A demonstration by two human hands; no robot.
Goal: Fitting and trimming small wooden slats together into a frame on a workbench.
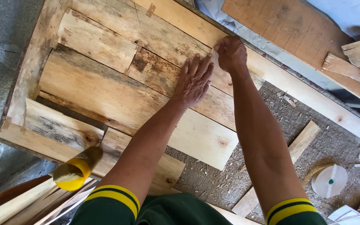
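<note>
I'm pressing my left hand [193, 82] flat on the patched veneer sheet [117, 87] lying on the worktop [313, 100], steadying it, while my right hand [231, 53] is pinching, grip narrow, a small tape piece [214, 57] at the seam.

Even soft daylight — sharp focus, faint shadows, slight edge distortion.

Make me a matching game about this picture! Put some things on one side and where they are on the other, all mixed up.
Things:
1. left hand
2. right hand
3. yellow-ended cylinder
4. round pale disc with a green centre

Places:
A. on the rough board at lower right
B. flat on the stained wooden planks
C. pinching something small at the plank seam
D. lower left, over the plank edge

Pairs: 1-B, 2-C, 3-D, 4-A
</note>
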